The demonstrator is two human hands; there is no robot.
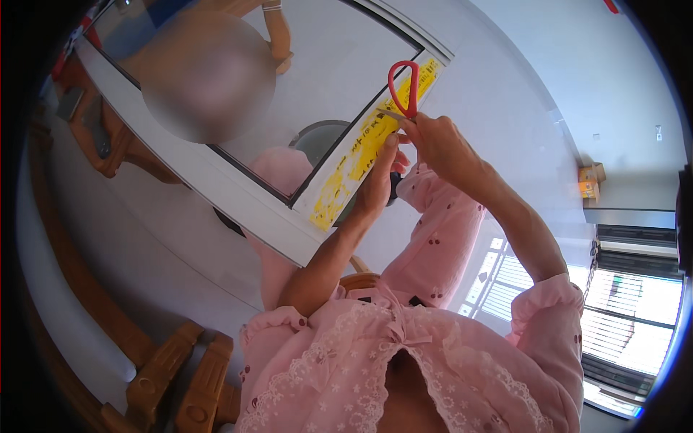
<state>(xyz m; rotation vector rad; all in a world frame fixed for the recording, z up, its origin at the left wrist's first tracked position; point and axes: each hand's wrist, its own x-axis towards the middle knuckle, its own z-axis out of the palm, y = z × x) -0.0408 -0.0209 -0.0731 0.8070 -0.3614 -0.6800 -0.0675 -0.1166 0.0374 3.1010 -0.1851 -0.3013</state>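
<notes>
My right hand (444, 144) is closed around a pair of scissors (413, 90) with red handles. One red loop sticks up past my fingers, and a blade points left onto the yellow strip. That strip (372, 141), worn and patchy with black markings, runs along the white frame (278, 234) of a glass panel (339, 65). At the frame's right edge, just below the scissors, my left hand (377, 180) is closed with its thumb up. Its curled fingers are partly hidden, and whatever they hold does not show clearly.
Pink-clad legs (440, 242) lie under and beside the panel. An arm with a bracelet (278, 32) shows within the glass, near a blurred patch. Carved wooden furniture (162, 368) stands at left. Cardboard boxes (590, 180) and a barred window (624, 310) are at right.
</notes>
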